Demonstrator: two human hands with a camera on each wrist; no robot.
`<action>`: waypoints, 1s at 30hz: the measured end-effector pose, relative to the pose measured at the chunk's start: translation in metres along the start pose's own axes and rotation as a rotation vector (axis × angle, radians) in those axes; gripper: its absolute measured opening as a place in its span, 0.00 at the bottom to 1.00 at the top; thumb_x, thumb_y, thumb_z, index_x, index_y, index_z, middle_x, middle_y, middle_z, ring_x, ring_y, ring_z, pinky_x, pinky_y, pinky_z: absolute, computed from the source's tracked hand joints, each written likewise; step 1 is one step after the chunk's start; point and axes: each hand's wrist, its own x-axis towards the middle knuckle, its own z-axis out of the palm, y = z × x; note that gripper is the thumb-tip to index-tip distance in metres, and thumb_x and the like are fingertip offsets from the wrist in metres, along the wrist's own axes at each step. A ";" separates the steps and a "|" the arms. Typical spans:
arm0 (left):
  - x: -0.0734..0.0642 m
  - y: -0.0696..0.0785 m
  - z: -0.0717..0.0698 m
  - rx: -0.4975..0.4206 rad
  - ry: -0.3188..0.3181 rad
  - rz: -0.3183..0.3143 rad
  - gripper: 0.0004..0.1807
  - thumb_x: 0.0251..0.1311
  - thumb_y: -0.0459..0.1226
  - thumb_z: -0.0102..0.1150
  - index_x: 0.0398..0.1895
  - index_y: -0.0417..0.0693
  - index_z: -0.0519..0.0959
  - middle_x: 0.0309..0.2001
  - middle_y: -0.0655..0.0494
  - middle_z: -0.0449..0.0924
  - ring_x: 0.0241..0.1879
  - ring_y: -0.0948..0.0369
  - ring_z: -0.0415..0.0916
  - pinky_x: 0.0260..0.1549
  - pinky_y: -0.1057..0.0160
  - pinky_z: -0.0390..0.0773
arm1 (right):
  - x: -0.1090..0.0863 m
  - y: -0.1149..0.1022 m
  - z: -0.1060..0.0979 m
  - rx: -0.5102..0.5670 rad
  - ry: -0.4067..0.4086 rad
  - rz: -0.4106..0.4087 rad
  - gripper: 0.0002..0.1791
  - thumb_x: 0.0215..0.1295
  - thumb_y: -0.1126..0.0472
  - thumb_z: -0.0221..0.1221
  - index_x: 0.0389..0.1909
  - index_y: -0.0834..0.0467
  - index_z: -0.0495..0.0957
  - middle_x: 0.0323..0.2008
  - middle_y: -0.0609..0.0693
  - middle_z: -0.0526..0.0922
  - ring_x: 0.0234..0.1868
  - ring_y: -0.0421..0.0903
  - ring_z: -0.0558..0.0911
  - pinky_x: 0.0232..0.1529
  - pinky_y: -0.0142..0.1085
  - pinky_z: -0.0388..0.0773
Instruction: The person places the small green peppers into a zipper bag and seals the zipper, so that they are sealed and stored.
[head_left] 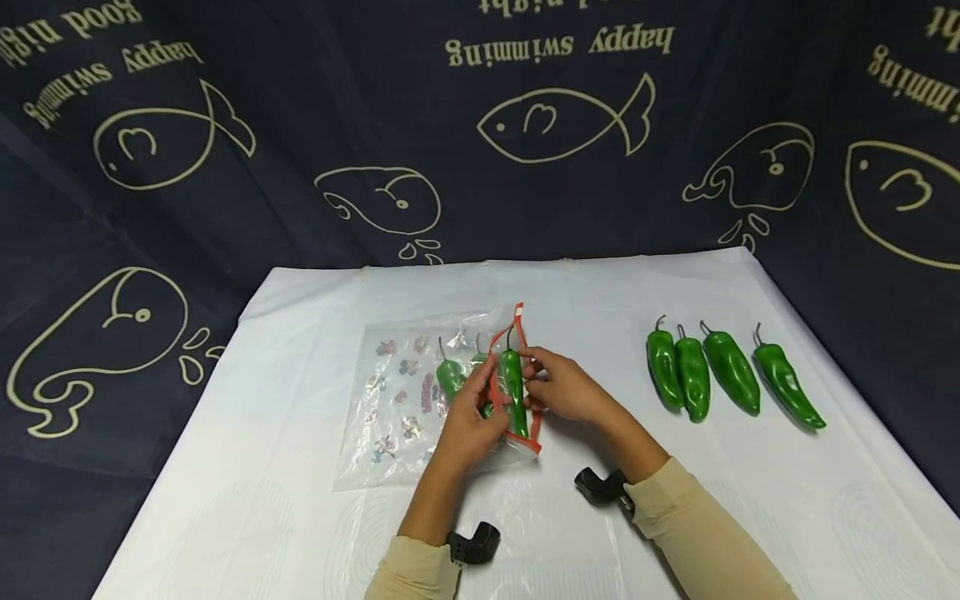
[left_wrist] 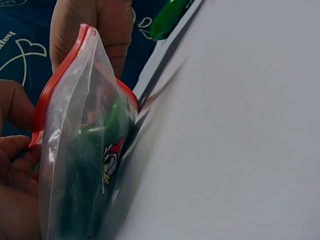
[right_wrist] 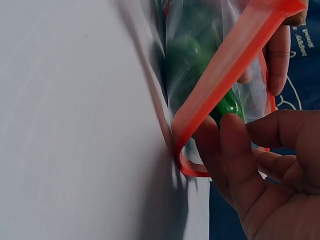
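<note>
A clear zip bag with small printed figures and a red zip edge lies with its mouth facing right. My left hand pinches the bag's red edge at the mouth. Green peppers show through the plastic, and one more green pepper lies in the open mouth, stem pointing away. My right hand is at the mouth's right side, its fingertips right by that pepper's end and partly inside the red edge. In the left wrist view the bag hides part of the right hand.
Several loose green peppers lie side by side at the right of the white-covered table. A dark cloth with fish and whale drawings hangs behind it. Black wrist cameras are strapped over both sleeves.
</note>
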 end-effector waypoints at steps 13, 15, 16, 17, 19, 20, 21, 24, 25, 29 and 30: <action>0.009 -0.038 0.002 -0.006 0.030 0.031 0.47 0.45 0.17 0.51 0.75 0.36 0.57 0.70 0.39 0.63 0.49 0.41 0.79 0.39 0.70 0.78 | 0.002 0.000 0.006 0.233 -0.033 0.027 0.31 0.66 0.74 0.47 0.71 0.64 0.60 0.46 0.64 0.72 0.32 0.50 0.84 0.32 0.40 0.81; 0.009 -0.038 0.002 -0.008 0.026 0.025 0.47 0.45 0.17 0.51 0.76 0.36 0.57 0.71 0.40 0.62 0.49 0.40 0.79 0.39 0.68 0.77 | 0.002 0.000 0.006 0.249 -0.028 0.033 0.32 0.65 0.75 0.47 0.72 0.65 0.60 0.47 0.65 0.73 0.32 0.49 0.84 0.32 0.40 0.81; 0.009 -0.036 0.002 -0.011 0.021 0.020 0.47 0.46 0.17 0.51 0.76 0.36 0.56 0.71 0.39 0.61 0.50 0.39 0.78 0.39 0.68 0.77 | 0.002 0.000 0.007 0.255 -0.027 0.035 0.32 0.65 0.75 0.47 0.72 0.65 0.59 0.47 0.65 0.73 0.32 0.49 0.83 0.32 0.39 0.81; 0.008 -0.031 0.002 -0.013 0.017 0.019 0.46 0.46 0.17 0.51 0.76 0.35 0.56 0.71 0.38 0.61 0.50 0.38 0.78 0.39 0.67 0.77 | 0.002 0.000 0.008 0.257 -0.025 0.036 0.32 0.64 0.75 0.48 0.72 0.65 0.59 0.48 0.65 0.73 0.31 0.48 0.83 0.33 0.39 0.82; 0.006 -0.022 0.002 -0.019 0.010 0.016 0.45 0.46 0.17 0.50 0.75 0.32 0.56 0.70 0.34 0.61 0.50 0.36 0.77 0.39 0.66 0.77 | 0.002 0.001 0.009 0.263 -0.024 0.038 0.33 0.64 0.75 0.48 0.72 0.65 0.59 0.48 0.64 0.74 0.30 0.47 0.82 0.33 0.38 0.82; 0.005 -0.017 0.002 -0.022 0.006 0.013 0.45 0.46 0.17 0.50 0.75 0.31 0.55 0.69 0.32 0.61 0.50 0.35 0.77 0.39 0.66 0.77 | 0.003 0.001 0.009 0.261 -0.023 0.037 0.33 0.64 0.75 0.48 0.72 0.65 0.59 0.48 0.64 0.74 0.30 0.47 0.82 0.33 0.38 0.82; 0.004 -0.012 0.002 -0.024 0.004 0.012 0.45 0.46 0.17 0.49 0.74 0.30 0.55 0.68 0.31 0.62 0.50 0.34 0.76 0.39 0.65 0.77 | 0.003 0.001 0.009 0.262 -0.023 0.039 0.32 0.64 0.75 0.48 0.72 0.65 0.60 0.49 0.63 0.74 0.30 0.47 0.82 0.34 0.37 0.82; 0.002 -0.003 0.002 -0.018 0.003 0.015 0.44 0.45 0.17 0.49 0.73 0.27 0.56 0.66 0.28 0.63 0.49 0.33 0.76 0.40 0.65 0.77 | 0.002 0.001 0.009 0.268 -0.026 0.038 0.32 0.64 0.75 0.48 0.71 0.65 0.60 0.49 0.63 0.74 0.32 0.48 0.83 0.35 0.37 0.82; 0.002 -0.002 0.002 -0.014 0.004 0.015 0.43 0.45 0.17 0.49 0.73 0.26 0.56 0.66 0.28 0.63 0.49 0.33 0.76 0.40 0.65 0.77 | 0.002 0.001 0.008 0.268 -0.029 0.038 0.32 0.64 0.75 0.48 0.71 0.65 0.60 0.49 0.63 0.73 0.33 0.48 0.83 0.35 0.37 0.82; 0.002 -0.001 0.003 0.004 0.003 0.015 0.43 0.45 0.17 0.49 0.73 0.25 0.55 0.65 0.28 0.64 0.49 0.33 0.76 0.42 0.63 0.77 | 0.000 0.001 0.005 0.258 -0.038 0.032 0.32 0.63 0.75 0.47 0.71 0.65 0.61 0.49 0.64 0.73 0.36 0.50 0.84 0.35 0.39 0.81; 0.002 -0.001 0.003 0.006 0.003 0.010 0.44 0.45 0.17 0.49 0.73 0.26 0.55 0.65 0.28 0.64 0.49 0.33 0.76 0.42 0.63 0.77 | -0.001 0.001 0.004 0.245 -0.036 0.026 0.32 0.62 0.75 0.47 0.71 0.66 0.61 0.50 0.65 0.73 0.37 0.51 0.84 0.36 0.39 0.81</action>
